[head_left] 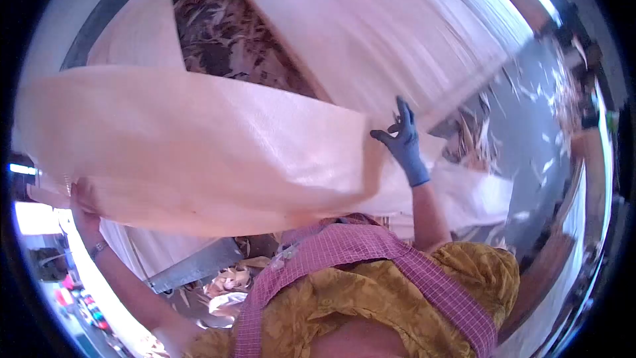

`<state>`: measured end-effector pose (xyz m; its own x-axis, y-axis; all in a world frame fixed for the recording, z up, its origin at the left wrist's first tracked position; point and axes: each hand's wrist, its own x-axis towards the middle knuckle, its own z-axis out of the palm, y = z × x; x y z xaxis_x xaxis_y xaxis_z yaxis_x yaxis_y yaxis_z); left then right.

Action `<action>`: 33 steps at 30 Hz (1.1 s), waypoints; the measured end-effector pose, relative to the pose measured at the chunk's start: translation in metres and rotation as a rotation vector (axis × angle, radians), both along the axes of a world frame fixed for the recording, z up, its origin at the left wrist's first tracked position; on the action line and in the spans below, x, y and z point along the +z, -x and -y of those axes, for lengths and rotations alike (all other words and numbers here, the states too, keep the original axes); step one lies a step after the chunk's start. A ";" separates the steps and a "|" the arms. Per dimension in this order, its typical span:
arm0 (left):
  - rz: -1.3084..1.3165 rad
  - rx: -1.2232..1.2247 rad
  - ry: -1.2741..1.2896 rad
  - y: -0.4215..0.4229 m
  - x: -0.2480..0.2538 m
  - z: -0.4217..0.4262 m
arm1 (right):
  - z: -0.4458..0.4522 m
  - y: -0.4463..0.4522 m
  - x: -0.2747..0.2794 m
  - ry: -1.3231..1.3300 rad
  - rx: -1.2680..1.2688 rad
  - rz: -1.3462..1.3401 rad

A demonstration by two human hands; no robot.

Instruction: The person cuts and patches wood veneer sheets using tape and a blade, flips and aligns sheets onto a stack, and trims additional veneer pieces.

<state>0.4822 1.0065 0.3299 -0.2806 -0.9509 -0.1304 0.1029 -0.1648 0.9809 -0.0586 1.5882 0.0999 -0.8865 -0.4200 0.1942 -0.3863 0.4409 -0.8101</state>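
Observation:
A long, pale sheet of wood veneer [199,146] spans the view in front of my body, slightly bowed. My left hand [86,205], bare with a band at the wrist, is closed on the sheet's near left edge; part of its fingers is hidden. Near the sheet's right end is my right hand [405,146], in a blue-grey glove with dark fingertips. Its thumb and fingers are spread, with nothing seen between them. A shadow falls on the veneer beside this hand.
Behind lies a broad pile of veneer sheets [397,33], its right side blurred. Another pale sheet [140,36] stands out at the upper left. Torn veneer scraps [228,40] fill the gap between them. More shavings [474,136] litter the grey floor [530,99] at right.

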 end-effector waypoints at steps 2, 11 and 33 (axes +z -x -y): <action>-0.035 0.080 0.013 -0.067 -0.050 0.031 | 0.057 0.032 -0.006 -0.024 0.407 0.405; -0.022 0.441 -0.200 -0.192 -0.113 0.022 | 0.336 0.051 0.043 -0.582 1.037 0.843; -0.165 1.634 -0.592 0.041 -0.278 -0.006 | 1.190 -0.008 -0.007 -0.352 1.629 -0.927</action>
<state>0.4415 1.0128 0.0522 0.7908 -0.0831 -0.6064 0.5988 -0.0999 0.7946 -0.0509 0.3980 0.0927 0.6710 -0.7404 0.0403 -0.7343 -0.6710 -0.1026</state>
